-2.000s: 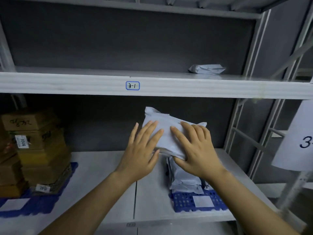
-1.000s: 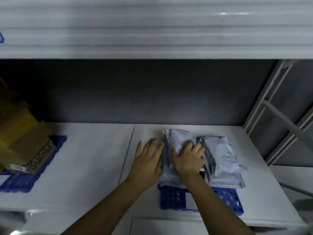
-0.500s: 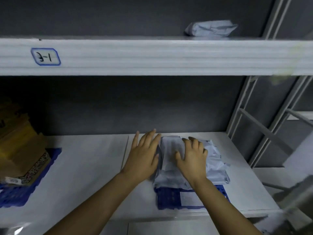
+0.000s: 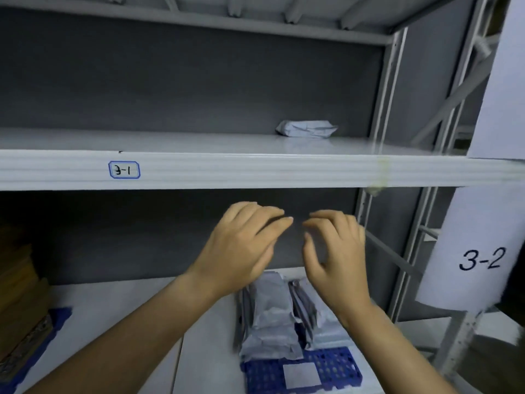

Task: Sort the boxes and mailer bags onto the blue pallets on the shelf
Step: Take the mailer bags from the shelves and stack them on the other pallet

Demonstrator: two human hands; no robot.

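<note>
Several grey mailer bags [image 4: 271, 322] stand packed side by side on a blue pallet [image 4: 335, 368] on the lower shelf. My left hand [image 4: 241, 251] and my right hand [image 4: 335, 251] hover above them, lifted clear, fingers loosely curled, holding nothing. At the left edge, brown cardboard boxes [image 4: 20, 302] are stacked on a second blue pallet [image 4: 56, 322]. One more grey mailer bag [image 4: 306, 128] lies alone on the upper shelf.
The upper shelf beam [image 4: 255, 170] carries a label 3-1 [image 4: 124, 170] and runs just above my hands. Grey uprights and braces [image 4: 380, 223] stand at the right. A white sign reading 3-2 [image 4: 480, 258] hangs further right.
Both hands have let go of the mailer bags and risen off the stack. The bag I pressed down now stands among the others on the pallet. The view has tilted upward.
</note>
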